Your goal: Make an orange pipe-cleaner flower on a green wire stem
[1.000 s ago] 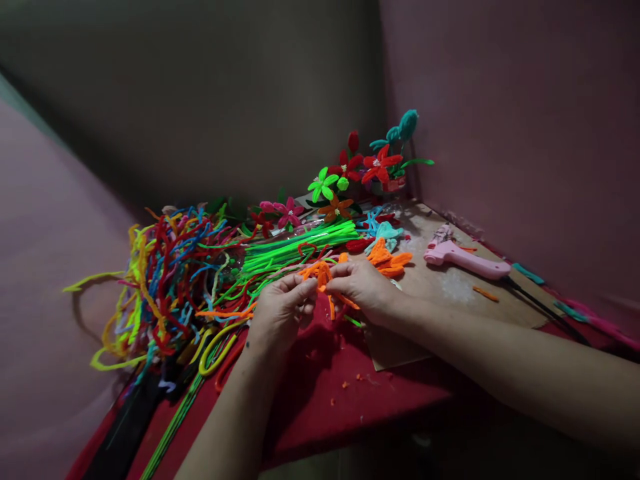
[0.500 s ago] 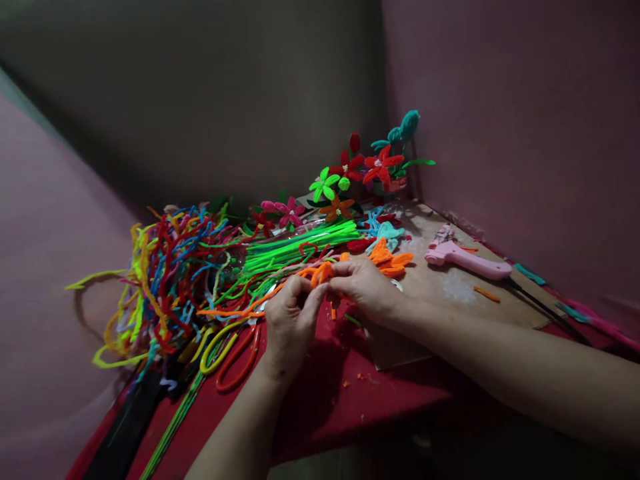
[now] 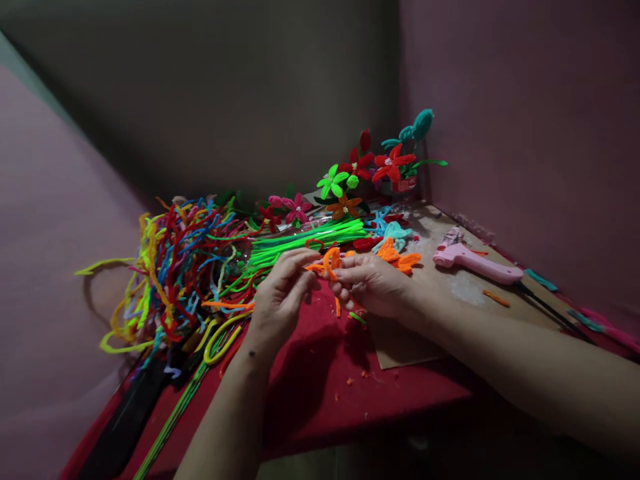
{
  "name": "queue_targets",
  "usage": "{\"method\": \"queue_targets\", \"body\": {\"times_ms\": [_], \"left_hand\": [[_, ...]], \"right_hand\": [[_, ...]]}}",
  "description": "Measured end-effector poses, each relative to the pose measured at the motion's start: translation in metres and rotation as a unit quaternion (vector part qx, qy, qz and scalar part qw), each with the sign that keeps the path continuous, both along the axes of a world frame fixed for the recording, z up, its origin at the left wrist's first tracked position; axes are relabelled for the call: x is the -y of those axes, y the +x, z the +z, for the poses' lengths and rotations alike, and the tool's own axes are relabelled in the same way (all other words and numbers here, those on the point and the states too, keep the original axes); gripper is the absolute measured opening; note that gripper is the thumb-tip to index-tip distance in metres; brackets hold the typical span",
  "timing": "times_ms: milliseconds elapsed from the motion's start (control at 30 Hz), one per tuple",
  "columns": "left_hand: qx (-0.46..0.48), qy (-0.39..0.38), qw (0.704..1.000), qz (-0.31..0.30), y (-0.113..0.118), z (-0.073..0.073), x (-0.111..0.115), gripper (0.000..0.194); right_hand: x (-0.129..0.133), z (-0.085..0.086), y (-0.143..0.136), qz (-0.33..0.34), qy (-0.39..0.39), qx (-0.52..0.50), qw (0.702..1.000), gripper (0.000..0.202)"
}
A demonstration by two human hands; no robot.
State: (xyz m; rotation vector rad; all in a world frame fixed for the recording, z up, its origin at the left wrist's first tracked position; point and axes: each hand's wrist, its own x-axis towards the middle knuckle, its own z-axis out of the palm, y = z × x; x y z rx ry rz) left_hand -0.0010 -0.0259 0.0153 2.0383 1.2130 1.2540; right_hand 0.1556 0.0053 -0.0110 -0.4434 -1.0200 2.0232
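Between my two hands is an orange pipe cleaner (image 3: 331, 261) bent into a loop, raised over the red tabletop. My right hand (image 3: 373, 283) pinches the loop at its base, fingers curled beneath. On the other side, my left hand (image 3: 285, 287) is closed at the fingertips on the pipe cleaner's left part. Just behind my right hand lie finished orange petals (image 3: 399, 256) made of the same fuzzy stem. A bundle of bright green pipe cleaners (image 3: 310, 240) lies behind my left hand.
A tangled heap of multicoloured pipe cleaners (image 3: 180, 267) spreads at the left. Yellow-handled scissors (image 3: 223, 340) lie near my left forearm. A pink glue gun (image 3: 475, 260) rests on the brown board (image 3: 405, 347) at right. Fuzzy flowers, including a red one (image 3: 395, 163), stand behind.
My hands have moved slightly apart, and the orange loop now stands up clearly between them. My left hand has shifted left. The whole view has swung a little.
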Motion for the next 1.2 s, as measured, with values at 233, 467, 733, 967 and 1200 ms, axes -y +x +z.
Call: {"method": "queue_targets", "body": {"times_ms": [233,467,733,967,1200], "left_hand": [[-0.081,0.038,0.996,0.010,0.000,-0.014,-0.004,0.009],[-0.108,-0.089,0.990,-0.017,0.000,-0.011,-0.003,0.011],[-0.279,-0.042,0.959,-0.008,0.001,-0.012,-0.004,0.019],[-0.112,-0.229,0.967,-0.016,-0.002,-0.004,-0.005,0.010],[0.154,-0.257,0.954,0.017,0.012,-0.006,-0.003,0.030]], "right_hand": [[-0.001,0.001,0.002,0.007,-0.100,-0.005,0.995,0.003],[-0.003,-0.002,-0.002,-0.045,-0.123,0.028,0.991,0.009],[-0.004,-0.002,-0.003,-0.067,-0.162,0.046,0.984,0.014],[-0.003,0.001,-0.004,-0.088,-0.169,0.074,0.979,0.012],[-0.002,-0.002,-0.006,-0.053,-0.161,0.052,0.984,0.009]]}}
